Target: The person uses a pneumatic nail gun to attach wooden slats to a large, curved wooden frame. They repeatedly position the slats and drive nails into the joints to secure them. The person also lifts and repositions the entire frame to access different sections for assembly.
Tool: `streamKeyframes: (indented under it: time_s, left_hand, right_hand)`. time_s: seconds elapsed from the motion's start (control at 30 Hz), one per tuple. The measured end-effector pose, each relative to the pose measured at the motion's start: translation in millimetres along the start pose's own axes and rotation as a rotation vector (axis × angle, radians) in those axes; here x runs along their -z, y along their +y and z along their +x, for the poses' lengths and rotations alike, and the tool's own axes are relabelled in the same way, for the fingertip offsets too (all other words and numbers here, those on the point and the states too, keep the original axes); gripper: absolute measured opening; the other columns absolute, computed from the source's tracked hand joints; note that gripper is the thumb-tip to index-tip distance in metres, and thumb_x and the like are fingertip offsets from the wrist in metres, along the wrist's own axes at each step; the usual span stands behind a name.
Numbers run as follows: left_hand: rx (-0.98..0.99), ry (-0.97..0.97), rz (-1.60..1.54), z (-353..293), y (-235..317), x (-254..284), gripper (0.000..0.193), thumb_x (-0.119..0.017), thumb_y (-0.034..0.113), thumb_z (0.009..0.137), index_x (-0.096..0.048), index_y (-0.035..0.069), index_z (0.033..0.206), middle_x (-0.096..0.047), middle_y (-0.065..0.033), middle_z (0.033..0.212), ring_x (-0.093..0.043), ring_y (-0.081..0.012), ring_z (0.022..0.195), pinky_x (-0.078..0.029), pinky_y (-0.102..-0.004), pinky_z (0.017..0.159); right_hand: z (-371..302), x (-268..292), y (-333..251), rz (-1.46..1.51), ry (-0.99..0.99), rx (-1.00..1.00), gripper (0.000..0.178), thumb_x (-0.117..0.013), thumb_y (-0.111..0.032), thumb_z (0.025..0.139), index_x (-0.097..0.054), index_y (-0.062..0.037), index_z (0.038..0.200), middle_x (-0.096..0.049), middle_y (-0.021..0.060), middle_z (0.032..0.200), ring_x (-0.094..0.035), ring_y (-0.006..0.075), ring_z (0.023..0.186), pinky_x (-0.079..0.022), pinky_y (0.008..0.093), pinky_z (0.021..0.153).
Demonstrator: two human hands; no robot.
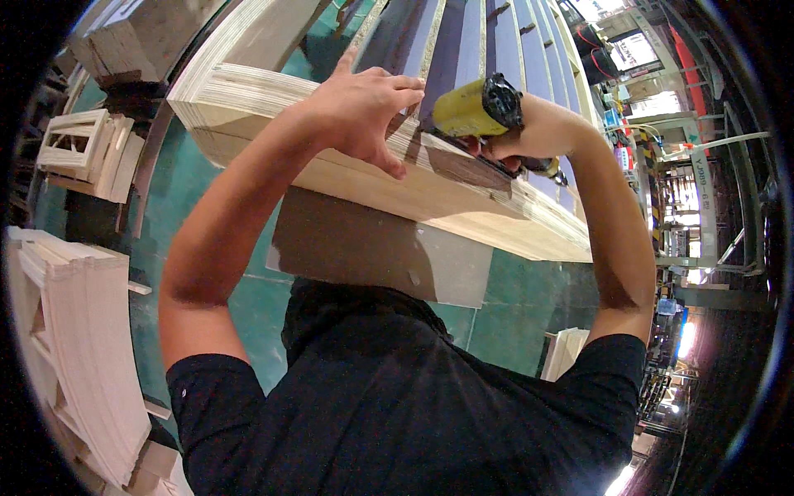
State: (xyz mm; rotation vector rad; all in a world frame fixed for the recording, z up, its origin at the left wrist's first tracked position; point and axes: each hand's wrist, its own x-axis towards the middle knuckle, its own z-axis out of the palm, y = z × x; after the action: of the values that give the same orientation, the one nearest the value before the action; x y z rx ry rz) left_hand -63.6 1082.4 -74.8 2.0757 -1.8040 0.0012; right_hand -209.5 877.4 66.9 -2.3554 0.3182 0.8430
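Observation:
My right hand (533, 132) is wrapped round the grip of a yellow and black nail gun (470, 110). The tool is down against the near edge of a stack of pale plywood frames (397, 194); its tip is hidden. To its left, my left hand (364, 107) has its fingers spread at the same edge, thumb toward me, with nothing held. Whether the palm presses on the wood, I cannot tell. Long slats (471, 41) with greyish-purple faces run away from me across the top of the stack.
A flat brown-grey board (372, 240) lies on the green floor (521, 306) below the stack. More pale frames are piled at lower left (91, 331), with a smaller pile (91, 157) above them. A large box-like block (145, 41) stands at upper left. Racks and hoses line the right.

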Motion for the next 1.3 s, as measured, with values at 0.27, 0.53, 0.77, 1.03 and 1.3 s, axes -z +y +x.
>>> streamKeyframes:
  time_s: [0.27,0.53,0.77,1.03,1.3]
  left_hand:
    - [-0.011,0.281,-0.051,-21.1,-79.1,8.2,0.067,-0.081,0.036,0.088,-0.056,0.003,0.141,-0.049,-0.0210,0.153,-0.046,-0.0395,0.142,-0.039,-0.0434,0.118]
    - [0.193,0.077,-0.123,-20.9,-74.9,34.8,0.061,-0.072,0.041,0.093,-0.059,0.001,0.138,-0.062,-0.0254,0.135,-0.063,-0.0428,0.123,-0.051,-0.0484,0.104]
    - [0.566,-0.158,0.087,44.1,-47.7,44.3,0.049,-0.071,0.024,0.091,-0.056,0.004,0.133,-0.070,-0.0206,0.124,-0.069,-0.0374,0.117,-0.057,-0.0504,0.095]
    - [0.714,-0.224,0.148,50.8,-32.9,35.7,0.061,-0.072,0.006,0.087,-0.046,0.004,0.141,-0.071,-0.0183,0.127,-0.071,-0.0356,0.116,-0.058,-0.0486,0.093]
    - [0.752,-0.232,0.130,47.3,-22.1,41.0,0.056,-0.065,0.004,0.092,-0.044,0.004,0.144,-0.069,-0.0190,0.132,-0.068,-0.0367,0.122,-0.056,-0.0498,0.098]
  right_hand:
    - [-16.1,-13.5,3.4,0.073,0.048,0.030,0.030,-0.071,0.000,0.082,-0.067,-0.0002,0.111,-0.072,0.0022,0.096,-0.062,0.0102,0.063,-0.054,0.0266,0.055]
    - [-9.9,-7.9,8.5,0.088,0.026,0.006,0.045,-0.078,-0.005,0.081,-0.065,-0.0075,0.125,-0.072,0.0038,0.098,-0.067,0.0131,0.073,-0.059,0.0289,0.059]
    - [-10.8,-6.5,9.5,0.111,0.038,0.024,0.049,-0.082,-0.010,0.081,-0.066,-0.0084,0.127,-0.071,0.0028,0.097,-0.064,0.0107,0.070,-0.057,0.0271,0.061]
    - [-8.2,-14.0,-0.5,0.147,0.043,0.071,0.034,-0.076,-0.004,0.082,-0.065,-0.0044,0.114,-0.068,-0.0012,0.092,-0.058,0.0078,0.067,-0.051,0.0241,0.056]
    - [-6.2,-9.0,8.9,0.121,-0.004,0.064,0.031,-0.077,-0.004,0.083,-0.066,-0.0033,0.112,-0.068,-0.0006,0.091,-0.058,0.0088,0.063,-0.050,0.0244,0.056]
